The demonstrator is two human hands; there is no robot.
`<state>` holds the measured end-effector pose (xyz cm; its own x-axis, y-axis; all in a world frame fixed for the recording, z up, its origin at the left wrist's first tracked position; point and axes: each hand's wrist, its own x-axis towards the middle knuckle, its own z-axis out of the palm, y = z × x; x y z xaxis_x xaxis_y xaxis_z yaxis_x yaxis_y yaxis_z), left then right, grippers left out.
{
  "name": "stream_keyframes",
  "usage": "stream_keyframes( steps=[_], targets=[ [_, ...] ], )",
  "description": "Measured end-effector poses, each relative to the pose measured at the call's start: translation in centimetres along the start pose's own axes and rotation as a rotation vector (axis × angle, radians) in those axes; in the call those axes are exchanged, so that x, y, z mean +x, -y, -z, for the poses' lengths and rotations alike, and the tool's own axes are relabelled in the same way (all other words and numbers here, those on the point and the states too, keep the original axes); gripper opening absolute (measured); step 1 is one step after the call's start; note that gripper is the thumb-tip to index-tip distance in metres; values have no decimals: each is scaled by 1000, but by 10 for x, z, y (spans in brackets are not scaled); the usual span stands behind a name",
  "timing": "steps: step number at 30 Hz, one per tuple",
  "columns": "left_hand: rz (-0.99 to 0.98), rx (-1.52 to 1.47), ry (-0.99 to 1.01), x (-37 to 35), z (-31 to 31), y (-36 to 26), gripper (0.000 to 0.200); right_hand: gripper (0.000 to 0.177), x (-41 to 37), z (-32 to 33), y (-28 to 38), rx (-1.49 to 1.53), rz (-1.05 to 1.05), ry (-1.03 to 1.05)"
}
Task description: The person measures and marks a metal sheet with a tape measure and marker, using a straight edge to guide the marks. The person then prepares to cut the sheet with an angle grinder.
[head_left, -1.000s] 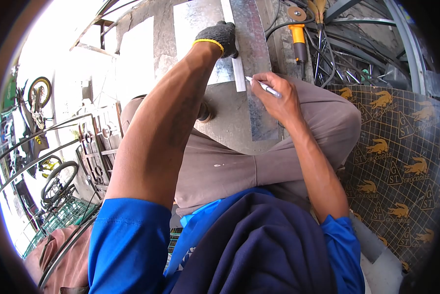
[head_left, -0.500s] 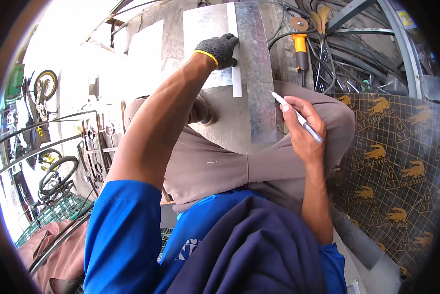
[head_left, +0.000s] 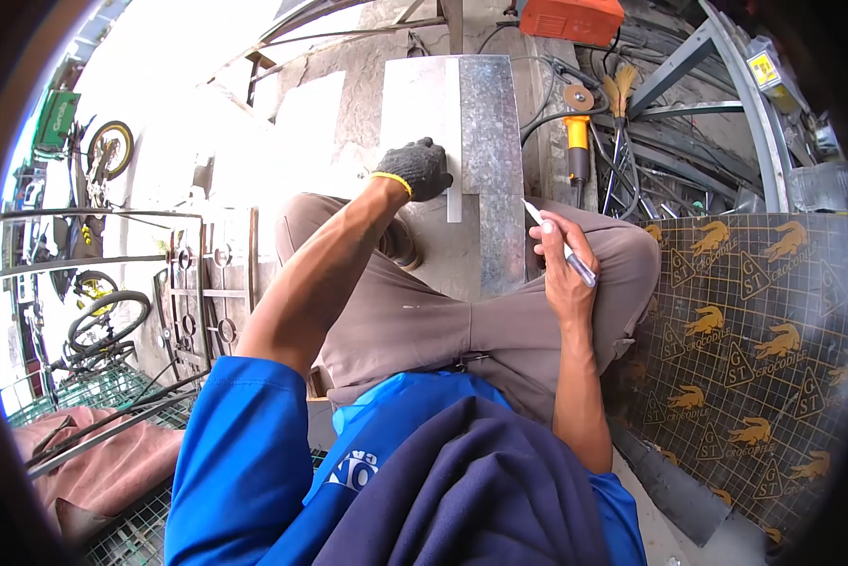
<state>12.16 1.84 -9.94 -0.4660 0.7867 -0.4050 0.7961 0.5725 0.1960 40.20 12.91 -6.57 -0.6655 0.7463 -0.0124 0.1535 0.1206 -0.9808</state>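
My left hand [head_left: 412,171], in a black knit glove with a yellow cuff, is on the sheet metal [head_left: 495,118] with its fingers drawn together. Its fingertips and thumb are right at a pale, narrow straightedge [head_left: 453,104] lying lengthwise along the sheet, whose lower end sticks out past the glove. Bare and closed, my right hand [head_left: 567,264] grips a white marker pen [head_left: 537,213] over my right knee. The pen's tip points up and left, close by the sheet's right edge.
A yellow angle grinder [head_left: 577,141] lies right of the sheet, beside a brush [head_left: 620,87] and metal offcuts. An orange box [head_left: 572,19] stands farther back. Patterned black board [head_left: 726,358] covers the right side. Iron grillwork [head_left: 207,292] and bicycles stand left.
The view has tilted so more shows at the top. My left hand has slid down along the straightedge toward me, its fingers now at the left edge. My right hand still holds the marker pen.
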Motion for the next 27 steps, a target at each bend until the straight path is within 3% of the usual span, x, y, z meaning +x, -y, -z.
stream_keyframes(
  steps=[1,2,4,5,6,7,9,12,17,19,21,25,27],
  targets=[
    [-126,-53,-223,-11,-16,-2,47,23,0,-1,-1,-51,48,-28],
    [-113,-254,-241,-30,-7,-27,42,23,1,-3,1,-46,55,-27],
    [-178,-646,-173,-75,14,-76,44,39,2,-4,8,-289,345,-53],
    [-157,-687,-64,-96,19,-96,46,50,1,-4,11,-416,488,-67],
    [-249,-713,-6,-115,21,-109,46,71,-2,-1,15,-420,466,12],
    [-300,-848,-8,-131,21,-122,44,71,-6,-3,22,-424,471,19],
    [-143,-951,12,-146,14,-135,43,64,-14,-9,37,-498,594,-30],
    [-181,-1024,-117,-167,6,-136,43,65,-28,-6,46,-601,604,-45],
    [-145,-880,-49,-203,24,-141,39,51,-46,-7,52,-670,730,-118],
    [-288,-722,-326,-209,9,-142,35,43,-47,-12,50,-661,793,-186],
    [-282,-712,-311,-216,6,-141,32,32,-49,-11,47,-632,804,-211],
    [-334,-990,-91,-239,11,-133,32,25,-37,2,46,-700,815,-192],
    [-364,-1115,17,-249,18,-129,31,19,-13,19,39,-632,645,-407]
  ],
)
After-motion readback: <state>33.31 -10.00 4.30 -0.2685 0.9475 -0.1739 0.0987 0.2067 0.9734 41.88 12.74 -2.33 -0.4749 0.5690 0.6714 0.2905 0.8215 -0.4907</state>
